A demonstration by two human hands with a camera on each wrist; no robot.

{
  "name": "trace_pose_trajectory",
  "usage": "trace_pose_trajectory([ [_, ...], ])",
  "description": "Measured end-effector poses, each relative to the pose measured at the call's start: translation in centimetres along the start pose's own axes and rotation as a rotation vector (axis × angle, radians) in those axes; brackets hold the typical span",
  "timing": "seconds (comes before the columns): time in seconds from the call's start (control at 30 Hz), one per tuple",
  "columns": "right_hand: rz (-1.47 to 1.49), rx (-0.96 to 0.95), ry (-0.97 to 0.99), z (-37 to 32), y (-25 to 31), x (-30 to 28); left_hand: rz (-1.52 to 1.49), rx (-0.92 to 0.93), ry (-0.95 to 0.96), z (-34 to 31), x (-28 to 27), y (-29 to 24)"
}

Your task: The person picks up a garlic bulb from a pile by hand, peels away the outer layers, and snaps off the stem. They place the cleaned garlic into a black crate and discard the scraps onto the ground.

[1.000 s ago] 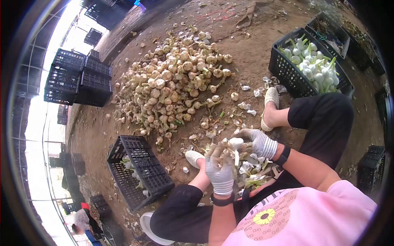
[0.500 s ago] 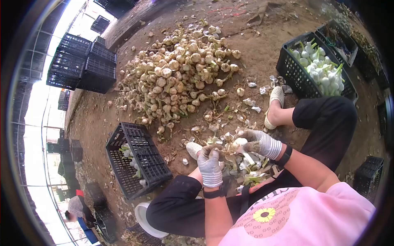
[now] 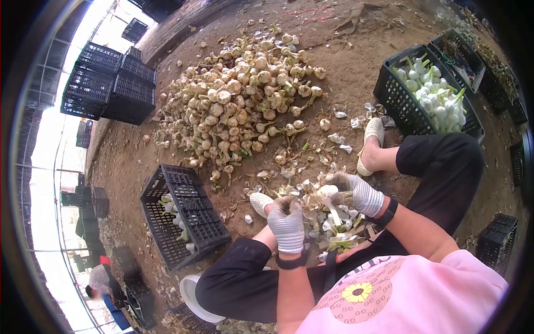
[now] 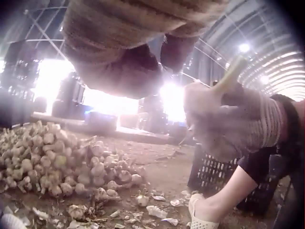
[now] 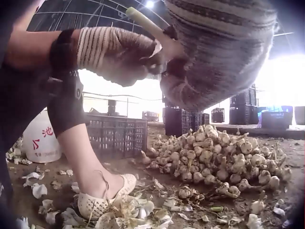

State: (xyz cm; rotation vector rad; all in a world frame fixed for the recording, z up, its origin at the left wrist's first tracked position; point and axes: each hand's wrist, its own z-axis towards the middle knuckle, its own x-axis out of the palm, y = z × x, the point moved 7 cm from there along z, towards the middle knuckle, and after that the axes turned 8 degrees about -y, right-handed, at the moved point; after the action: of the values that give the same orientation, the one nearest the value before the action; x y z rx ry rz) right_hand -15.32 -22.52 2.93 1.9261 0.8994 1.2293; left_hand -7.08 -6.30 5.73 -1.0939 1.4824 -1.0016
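Observation:
In the head view my gloved right hand grips a white garlic bulb, its pale stem pointing down toward my lap. The left wrist view shows that stem standing out from the glove. Beside it on the left, my gloved left hand has its fingers curled, apart from the bulb. A pale flake of garlic skin shows at the left fingertips in the right wrist view. Loose peelings lie below both hands, between my legs.
A big heap of unpeeled garlic lies ahead. A crate of clean white bulbs stands at right. Another black crate, tipped on its side with a few bulbs, is at left. Stacked crates stand farther off; a white bucket is by my leg.
My left hand has drawn back leftward from the bulb, its fingers curling in. The right hand keeps the bulb, whose stem tilts more to the right. The head view has shifted slightly.

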Motion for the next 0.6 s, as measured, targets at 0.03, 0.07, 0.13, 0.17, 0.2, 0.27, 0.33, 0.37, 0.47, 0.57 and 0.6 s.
trace_pose_trajectory([
  [0.03, -0.007, 0.039, -0.051, 0.2, -0.4, -0.3, 0.026, 0.028, 0.014, -0.9, 0.3, -1.0],
  [0.07, -0.007, 0.037, -0.052, 0.2, -0.2, -0.2, 0.026, 0.030, 0.015, -1.1, 0.8, -1.4],
  [0.13, -0.032, 0.048, -0.085, -0.2, 0.0, 0.4, 0.377, 0.723, 0.014, -3.4, 2.3, -5.6],
  [0.17, -0.031, -0.006, -0.073, -0.5, 0.5, 0.9, 0.428, 0.754, 0.050, -3.9, 3.0, -5.7],
  [0.2, -0.031, -0.006, -0.073, -0.6, 0.4, 0.9, 0.428, 0.754, 0.050, -4.1, 3.1, -5.4],
  [0.27, -0.139, 0.010, -0.139, -0.6, 0.1, 0.3, 0.550, 0.872, 0.048, -4.6, 3.8, -5.0],
  [0.33, -0.102, 0.034, -0.098, -0.6, 0.3, 0.4, 0.573, 0.918, 0.034, -4.7, 3.8, -5.7],
  [0.37, -0.065, 0.059, -0.054, -0.7, 0.3, 0.6, 0.395, 0.653, 0.045, -3.4, 2.9, -5.1],
  [0.47, 0.302, 0.168, 0.110, -1.2, -0.7, 1.6, -0.447, -0.171, 0.082, -0.5, 1.0, 0.9],
  [0.57, 0.424, 0.280, 0.175, -0.9, -1.9, 1.8, -0.572, -0.300, 0.138, -0.2, 1.0, 2.6],
  [0.6, 0.461, 0.322, 0.208, -0.9, -2.4, 1.9, -0.613, -0.348, 0.147, -0.3, 1.1, 2.9],
])
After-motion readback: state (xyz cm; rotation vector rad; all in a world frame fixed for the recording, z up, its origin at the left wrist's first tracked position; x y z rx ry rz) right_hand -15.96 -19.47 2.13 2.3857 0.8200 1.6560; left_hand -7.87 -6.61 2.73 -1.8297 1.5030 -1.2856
